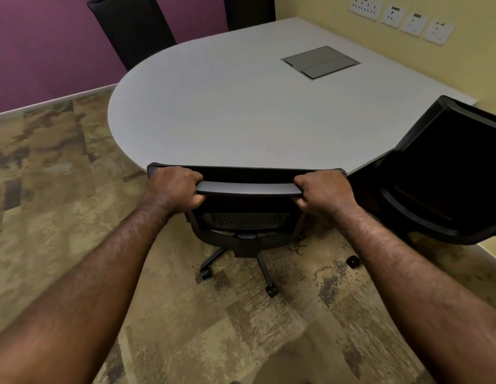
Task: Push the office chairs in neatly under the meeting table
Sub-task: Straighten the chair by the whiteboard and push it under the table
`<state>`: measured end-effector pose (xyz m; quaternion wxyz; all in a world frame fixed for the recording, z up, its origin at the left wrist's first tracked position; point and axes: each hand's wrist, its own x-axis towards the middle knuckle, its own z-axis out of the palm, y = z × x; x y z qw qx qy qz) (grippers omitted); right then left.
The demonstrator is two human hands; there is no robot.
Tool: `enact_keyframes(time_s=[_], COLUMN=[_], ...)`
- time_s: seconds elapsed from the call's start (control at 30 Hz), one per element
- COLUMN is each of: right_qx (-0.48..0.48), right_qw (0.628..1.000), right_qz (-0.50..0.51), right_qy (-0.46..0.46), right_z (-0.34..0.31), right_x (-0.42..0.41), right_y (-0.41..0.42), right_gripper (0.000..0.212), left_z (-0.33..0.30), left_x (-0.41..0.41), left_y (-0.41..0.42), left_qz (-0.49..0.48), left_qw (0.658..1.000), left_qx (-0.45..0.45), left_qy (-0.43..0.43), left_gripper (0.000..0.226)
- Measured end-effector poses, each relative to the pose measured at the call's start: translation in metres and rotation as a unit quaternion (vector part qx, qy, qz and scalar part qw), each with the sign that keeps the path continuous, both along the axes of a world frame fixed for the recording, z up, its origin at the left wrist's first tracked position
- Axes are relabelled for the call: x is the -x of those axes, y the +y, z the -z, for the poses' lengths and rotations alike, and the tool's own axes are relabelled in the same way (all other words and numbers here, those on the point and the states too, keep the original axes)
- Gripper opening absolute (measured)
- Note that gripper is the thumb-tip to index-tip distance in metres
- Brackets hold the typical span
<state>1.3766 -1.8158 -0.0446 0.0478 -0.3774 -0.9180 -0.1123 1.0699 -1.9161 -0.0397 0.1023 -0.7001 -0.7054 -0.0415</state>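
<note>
my left hand and right hand are both closed around the top rail of the chair, its back at the bench's near curved edge. pushing unevenly could swing it into the right chair just beside, or knock the edge.

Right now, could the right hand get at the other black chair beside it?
Probably yes. The right hand grips the top rail of the chair being pushed, and the neighbouring chair stands just to its right with nothing between them; the hand would have to let go first.
</note>
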Motion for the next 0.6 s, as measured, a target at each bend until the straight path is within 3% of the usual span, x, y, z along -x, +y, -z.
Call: enact_keyframes(time_s=[0.6], right_qx=[0.003], right_qw=[1.000], right_qz=[0.028], right_qy=[-0.013], right_z=[-0.001], right_x=[0.022], right_y=[0.025], right_gripper=[0.022], left_z=[0.009], left_x=[0.029], left_y=[0.035], left_qz=[0.025], left_qw=[0.999], left_qx=[-0.024], left_qy=[-0.007], left_gripper=[0.013])
